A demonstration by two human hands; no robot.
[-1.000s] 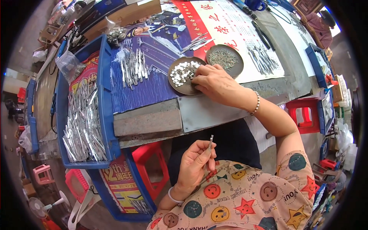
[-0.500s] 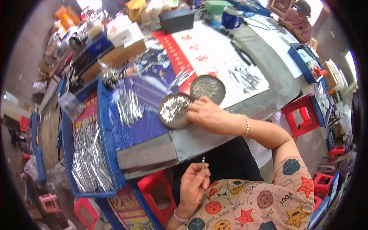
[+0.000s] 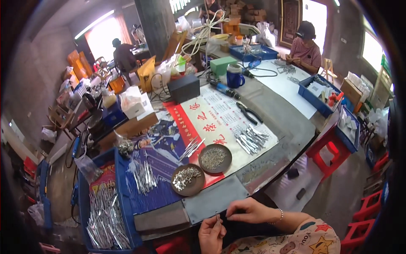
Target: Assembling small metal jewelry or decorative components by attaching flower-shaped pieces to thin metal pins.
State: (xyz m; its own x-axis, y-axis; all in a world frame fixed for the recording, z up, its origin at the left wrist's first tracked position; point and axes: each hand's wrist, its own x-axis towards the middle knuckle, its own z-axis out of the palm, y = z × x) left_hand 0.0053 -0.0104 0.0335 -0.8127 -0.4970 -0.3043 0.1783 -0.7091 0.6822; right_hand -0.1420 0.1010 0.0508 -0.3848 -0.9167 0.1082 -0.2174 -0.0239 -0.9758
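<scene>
Left hand: the left hand (image 3: pixel 211 232) is pinching a thin metal pin (image 3: pixel 217 215) upright between its fingertips, just below the near table edge.
Right hand: the right hand (image 3: pixel 246 210) is curling its fingers toward the pin's top; whether it is gripping a small part cannot be told.
Position of work: both hands are meeting close to the body, in front of the grey mat (image 3: pixel 215 199), apart from the dishes.
Parts supply: the near round dish (image 3: pixel 187 179) is holding pale silvery bits; the far round dish (image 3: pixel 215 158) is holding duller bits; both are appearing well stocked.
Raw or finished stock: the blue tray (image 3: pixel 122 199) at the left is holding a heap of long silvery strips (image 3: pixel 105 216), and smaller bundles are lying on the blue sheet (image 3: pixel 144 175) and on the white calendar sheet (image 3: pixel 251 139).
Progress: judging by the full dishes and large heaps, one piece is being assembled and many are remaining.
Surroundings: pliers (image 3: pixel 249 113) and a dark mug (image 3: pixel 233 76) are lying farther off; another person (image 3: pixel 305 48) is sitting at the far end.
</scene>
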